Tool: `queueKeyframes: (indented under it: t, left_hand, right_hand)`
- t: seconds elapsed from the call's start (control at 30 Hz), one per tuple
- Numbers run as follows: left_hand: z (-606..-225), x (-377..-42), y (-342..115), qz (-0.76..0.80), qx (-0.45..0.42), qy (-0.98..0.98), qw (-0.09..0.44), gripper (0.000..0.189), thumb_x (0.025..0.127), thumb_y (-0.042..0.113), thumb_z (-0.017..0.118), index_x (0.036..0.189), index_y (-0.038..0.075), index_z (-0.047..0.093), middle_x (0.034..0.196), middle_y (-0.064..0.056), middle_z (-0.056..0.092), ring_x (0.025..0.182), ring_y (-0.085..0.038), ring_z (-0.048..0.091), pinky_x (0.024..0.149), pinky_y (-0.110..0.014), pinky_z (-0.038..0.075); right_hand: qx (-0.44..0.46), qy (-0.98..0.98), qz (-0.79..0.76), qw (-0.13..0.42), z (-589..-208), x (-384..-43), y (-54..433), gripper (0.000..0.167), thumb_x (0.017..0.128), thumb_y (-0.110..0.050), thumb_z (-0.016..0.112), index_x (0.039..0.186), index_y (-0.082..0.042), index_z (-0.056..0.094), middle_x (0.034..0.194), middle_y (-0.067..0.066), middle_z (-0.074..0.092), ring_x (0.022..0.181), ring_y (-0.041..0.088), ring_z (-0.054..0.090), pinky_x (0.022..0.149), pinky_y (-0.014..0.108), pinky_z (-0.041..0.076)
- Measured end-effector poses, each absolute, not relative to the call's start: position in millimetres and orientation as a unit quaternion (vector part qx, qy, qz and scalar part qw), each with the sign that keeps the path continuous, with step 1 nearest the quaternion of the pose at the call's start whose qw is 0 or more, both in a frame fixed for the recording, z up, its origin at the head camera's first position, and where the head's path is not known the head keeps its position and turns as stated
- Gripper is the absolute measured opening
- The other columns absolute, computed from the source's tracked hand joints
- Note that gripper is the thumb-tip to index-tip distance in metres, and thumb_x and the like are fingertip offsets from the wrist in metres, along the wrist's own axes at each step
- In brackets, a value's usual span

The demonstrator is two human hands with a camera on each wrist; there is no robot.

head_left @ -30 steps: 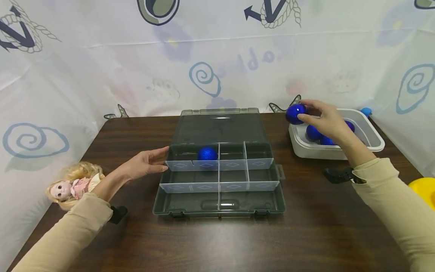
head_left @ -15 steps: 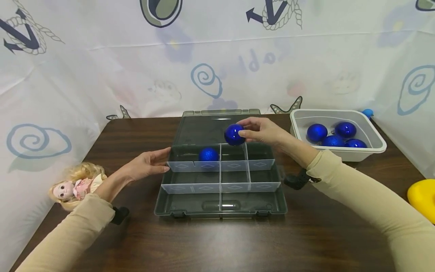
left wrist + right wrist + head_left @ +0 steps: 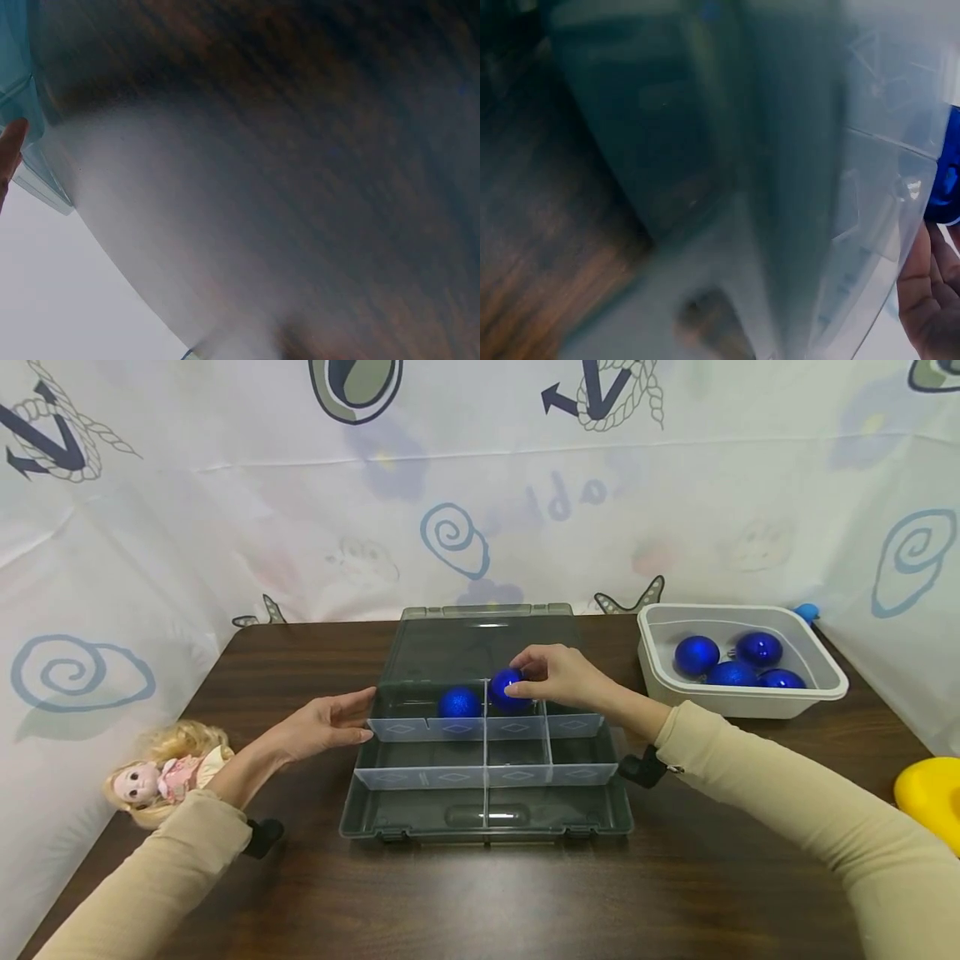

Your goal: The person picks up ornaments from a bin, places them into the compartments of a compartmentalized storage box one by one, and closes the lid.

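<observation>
My right hand (image 3: 558,678) pinches a shiny blue bauble (image 3: 502,690) at the back middle compartment of a dark translucent divider box (image 3: 420,814). In the right wrist view the same bauble (image 3: 949,176) shows at the right edge above the fingers (image 3: 922,292). A glittery blue bauble (image 3: 460,702) sits in the back left compartment, just left of the divider. My left hand (image 3: 322,725) rests its straight fingers against the box's left side. Only a fingertip (image 3: 13,142) of it shows in the left wrist view, at the box's edge.
A white tub (image 3: 750,700) at the back right holds several blue baubles (image 3: 696,656). A blond doll (image 3: 168,772) lies by the left forearm. Something yellow (image 3: 930,797) stands at the right edge, and a small blue object (image 3: 807,612) behind the tub.
My right hand has carried the shiny bauble from the white tub leftward, then down to the back middle compartment. The left hand has stayed at the box's left side.
</observation>
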State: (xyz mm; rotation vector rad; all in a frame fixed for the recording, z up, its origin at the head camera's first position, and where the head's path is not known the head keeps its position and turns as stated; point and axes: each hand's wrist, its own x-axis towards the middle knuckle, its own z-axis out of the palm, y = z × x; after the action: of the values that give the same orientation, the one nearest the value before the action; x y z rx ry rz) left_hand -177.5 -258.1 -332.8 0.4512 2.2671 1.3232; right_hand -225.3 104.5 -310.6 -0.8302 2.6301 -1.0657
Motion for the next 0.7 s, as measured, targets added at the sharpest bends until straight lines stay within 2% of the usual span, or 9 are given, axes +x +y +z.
queueKeyframes:
  t: [0.1, 0.27, 0.37, 0.57, 0.7]
  left_hand:
    - [-333, -177, -258, 0.485, 0.169, 0.824, 0.237, 0.077, 0.092, 0.009, 0.060, 0.147, -0.009, 0.009, 0.154, -0.027, 0.006, 0.139, -0.044, 0.017, 0.104, -0.043, 0.036]
    - [-333, -177, -257, 0.482, 0.171, 0.827, 0.234, 0.077, 0.092, 0.009, 0.060, 0.147, -0.008, 0.009, 0.154, -0.028, 0.007, 0.139, -0.044, 0.018, 0.105, -0.044, 0.035]
    - [-333, -178, -258, 0.482, 0.170, 0.827, 0.233, 0.077, 0.092, 0.009, 0.060, 0.148, -0.008, 0.009, 0.153, -0.028, 0.007, 0.139, -0.044, 0.018, 0.105, -0.045, 0.034]
    - [-333, -177, -258, 0.481, 0.169, 0.828, 0.233, 0.077, 0.092, 0.009, 0.060, 0.148, -0.008, 0.009, 0.153, -0.027, 0.008, 0.139, -0.044, 0.018, 0.105, -0.044, 0.035]
    - [-333, -177, -258, 0.480, 0.172, 0.828, 0.234, 0.077, 0.092, 0.009, 0.060, 0.147, -0.008, 0.009, 0.153, -0.028, 0.007, 0.139, -0.044, 0.018, 0.104, -0.043, 0.036]
  right_hand:
    - [-0.291, 0.899, -0.319, 0.067, -313, -222, 101, 0.041, 0.084, -0.029, 0.071, 0.114, -0.002, 0.062, 0.107, 0.014, 0.069, 0.094, 0.025, 0.066, 0.083, 0.038, 0.054]
    - [-0.301, 0.914, -0.268, 0.035, -315, -219, 96, 0.043, 0.083, -0.035, 0.072, 0.110, -0.003, 0.063, 0.099, 0.010, 0.070, 0.080, 0.019, 0.061, 0.074, 0.033, 0.053]
    - [-0.304, 0.916, -0.261, 0.026, -316, -219, 96, 0.046, 0.082, -0.037, 0.072, 0.111, -0.003, 0.063, 0.099, 0.010, 0.069, 0.080, 0.019, 0.061, 0.074, 0.033, 0.054]
    - [-0.319, 0.890, -0.324, 0.005, -318, -222, 110, 0.039, 0.086, -0.024, 0.070, 0.115, 0.001, 0.062, 0.103, 0.014, 0.067, 0.091, 0.023, 0.064, 0.081, 0.038, 0.054]
    - [-0.293, 0.874, -0.385, -0.041, -312, -228, 134, 0.029, 0.088, -0.015, 0.068, 0.112, 0.001, 0.064, 0.101, 0.015, 0.069, 0.087, 0.025, 0.066, 0.077, 0.034, 0.055]
